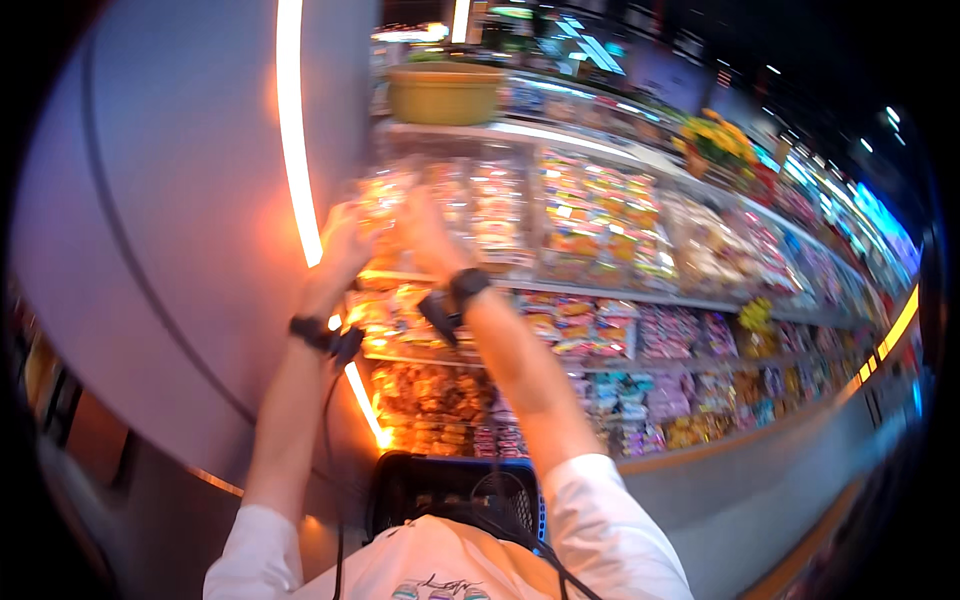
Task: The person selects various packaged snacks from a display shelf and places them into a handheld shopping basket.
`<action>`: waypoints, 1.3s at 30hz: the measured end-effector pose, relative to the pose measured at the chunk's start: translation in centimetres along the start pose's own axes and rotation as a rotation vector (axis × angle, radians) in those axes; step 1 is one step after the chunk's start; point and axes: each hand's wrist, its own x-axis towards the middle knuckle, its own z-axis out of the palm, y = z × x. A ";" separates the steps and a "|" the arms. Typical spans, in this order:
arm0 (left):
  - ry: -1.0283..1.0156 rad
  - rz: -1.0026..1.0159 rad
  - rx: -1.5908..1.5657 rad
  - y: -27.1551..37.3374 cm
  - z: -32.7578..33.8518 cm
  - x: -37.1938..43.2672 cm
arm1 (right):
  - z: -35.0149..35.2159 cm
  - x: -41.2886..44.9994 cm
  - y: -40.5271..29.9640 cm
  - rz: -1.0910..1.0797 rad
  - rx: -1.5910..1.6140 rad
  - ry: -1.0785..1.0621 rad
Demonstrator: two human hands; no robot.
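Note:
Both of my hands are raised to the upper tier of a lit display shelf, on either side of a shiny clear-wrapped snack packet (384, 196). My left hand (346, 241) holds its left side, close to the light strip on the pillar. On the right side, my right hand (426, 231) grips the packet; motion blur hides the exact finger positions. Each wrist wears a black strap with a small dark device. More wrapped snack packs (496, 199) stand just right of my hands.
A pale curved pillar (172, 225) with a glowing light strip (294, 135) rises close on the left. Tiers of bagged snacks (600, 210) curve away rightward. A yellow tub (445, 94) sits on the top ledge. Below my arms is a dark shopping basket (450, 466), with cables hanging nearby.

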 end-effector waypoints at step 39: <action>-1.770 -0.216 -0.169 4.5 39.1 -92.0 | 10.0 -95.7 50.0 1.407 -0.732 -0.506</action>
